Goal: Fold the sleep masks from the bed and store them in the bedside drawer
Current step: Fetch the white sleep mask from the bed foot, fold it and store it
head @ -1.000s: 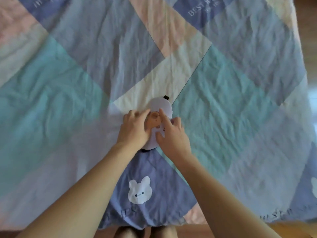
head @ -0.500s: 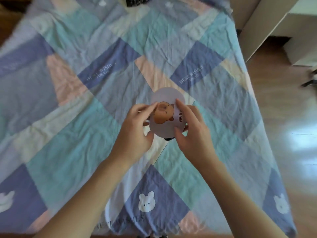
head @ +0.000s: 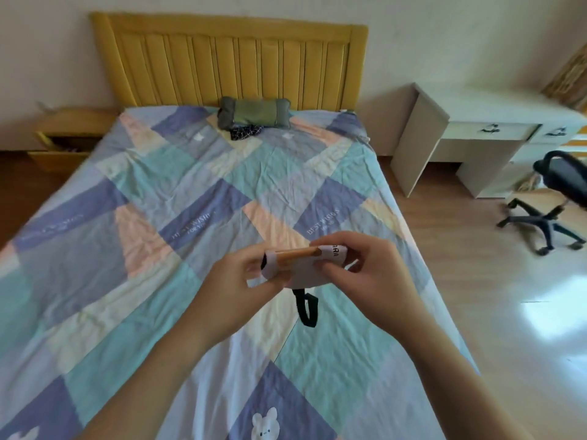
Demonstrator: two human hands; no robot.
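While both hands hold it clear of the bed (head: 158, 249), the sleep mask (head: 305, 268) sits folded in half at frame centre, print side outward, its folded edge running roughly 9 to 3 o'clock. Left hand (head: 235, 293) grips the 9 o'clock end, fingers closed on the fabric with the thumb on top; right hand (head: 371, 274) pinches the 3 o'clock end the same way, fingers clamped across the fold. A grip at each end probably keeps the two halves from springing open. The black strap (head: 306, 308) hangs loose below toward 6 o'clock, not tucked in.

Head is raised, so the whole room shows. Bedside drawer (head: 60, 147) stands pulled open at 10 o'clock, left of the headboard (head: 228, 58), well apart from the hands; contents too blurred to tell. A green pillow (head: 254, 112) lies at 12 o'clock with a dark patterned item (head: 244, 132) touching its near edge; possibly another mask, cannot confirm. White desk and office chair at 2 to 3 o'clock.

Judgement: fold done, carry to the drawer comes next. Risk: the dangling strap may snag or let the fold open.
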